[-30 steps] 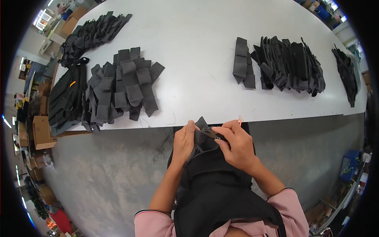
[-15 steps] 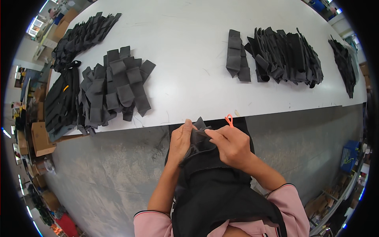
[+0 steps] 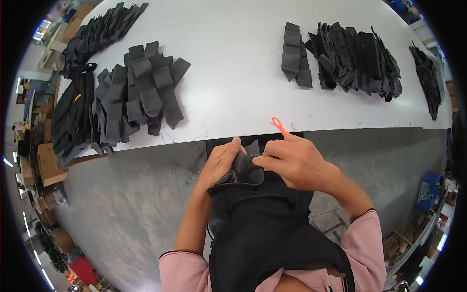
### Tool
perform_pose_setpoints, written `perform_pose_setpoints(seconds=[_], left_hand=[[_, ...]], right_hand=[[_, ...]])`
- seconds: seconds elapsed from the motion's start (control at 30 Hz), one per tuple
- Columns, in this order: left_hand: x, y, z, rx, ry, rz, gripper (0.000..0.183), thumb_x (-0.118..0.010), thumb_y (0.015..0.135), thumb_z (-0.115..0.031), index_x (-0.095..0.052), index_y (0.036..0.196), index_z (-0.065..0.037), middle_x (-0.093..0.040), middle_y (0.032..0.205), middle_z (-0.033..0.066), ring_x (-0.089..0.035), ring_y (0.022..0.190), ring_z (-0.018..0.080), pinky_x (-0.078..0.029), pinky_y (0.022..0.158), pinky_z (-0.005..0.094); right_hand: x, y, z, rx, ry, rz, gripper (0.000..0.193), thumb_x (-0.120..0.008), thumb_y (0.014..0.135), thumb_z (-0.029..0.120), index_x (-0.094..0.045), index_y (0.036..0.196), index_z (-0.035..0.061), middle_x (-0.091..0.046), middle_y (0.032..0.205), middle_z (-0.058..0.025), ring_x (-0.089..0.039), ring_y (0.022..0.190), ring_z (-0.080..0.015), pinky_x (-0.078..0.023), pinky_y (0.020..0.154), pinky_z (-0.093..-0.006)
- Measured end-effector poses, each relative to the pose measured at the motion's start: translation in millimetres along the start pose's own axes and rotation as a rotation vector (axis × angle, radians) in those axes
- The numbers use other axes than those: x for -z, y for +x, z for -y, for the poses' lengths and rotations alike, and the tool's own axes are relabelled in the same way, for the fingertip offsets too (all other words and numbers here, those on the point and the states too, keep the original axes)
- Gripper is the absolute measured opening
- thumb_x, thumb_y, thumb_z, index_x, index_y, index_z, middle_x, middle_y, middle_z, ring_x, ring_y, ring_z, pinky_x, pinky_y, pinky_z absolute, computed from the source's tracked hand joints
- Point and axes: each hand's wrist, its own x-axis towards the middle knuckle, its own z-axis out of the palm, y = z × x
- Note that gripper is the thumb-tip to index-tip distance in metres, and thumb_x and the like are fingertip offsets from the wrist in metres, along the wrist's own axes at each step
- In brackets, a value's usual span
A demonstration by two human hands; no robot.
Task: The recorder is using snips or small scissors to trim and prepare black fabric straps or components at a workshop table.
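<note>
Just off the table's front edge, a dark grey fabric strip (image 3: 246,176) is bunched up in front of my black apron. My left hand (image 3: 224,158) grips its left side, thumb pointing up. At the strip's upper right, my right hand (image 3: 294,161) has thumb and forefinger pinched together against the fabric. An orange loop (image 3: 278,125) sticks up from behind my right hand; the rest of that item is hidden by the fingers, so its kind does not show. A folded flap of the strip hangs below my left hand.
The white table (image 3: 228,73) carries a heap of grey fabric strips (image 3: 141,92) at left, with black pieces (image 3: 73,112) beside it. More dark strips (image 3: 357,63) lie at right. A cardboard box (image 3: 51,165) stands left; a blue crate (image 3: 429,191) is at right.
My right forearm has swung outward and the orange loop now leans left. More of the strip's folded flap shows below my left hand. The table sits slightly higher in view.
</note>
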Motion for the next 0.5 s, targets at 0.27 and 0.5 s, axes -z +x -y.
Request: perform_pose_setpoints(seconds=[0.27, 0.5], left_hand=[[1, -3, 3, 0.010, 0.024, 0.104, 0.049, -0.042, 0.098, -0.045, -0.060, 0.075, -0.005, -0.050, 0.064, -0.0039, -0.043, 0.060, 0.0040, -0.036, 0.055, 0.0212], [-7, -2, 3, 0.014, 0.129, 0.154, 0.050, -0.043, 0.098, -0.045, -0.059, 0.074, -0.005, -0.049, 0.064, -0.0044, -0.042, 0.060, 0.0043, -0.036, 0.055, 0.0217]], right_hand=[[-6, 2, -11, -0.036, 0.401, 0.092, 0.025, -0.067, 0.070, 0.000, -0.065, 0.095, 0.0070, -0.048, 0.076, -0.0040, -0.050, 0.065, -0.0193, -0.040, 0.058, -0.0281], [-22, -18, -15, -0.533, 1.541, 0.071, 0.025, -0.066, 0.077, -0.002, -0.064, 0.102, -0.0005, -0.049, 0.085, -0.0024, -0.051, 0.074, -0.0075, -0.043, 0.060, -0.0199]])
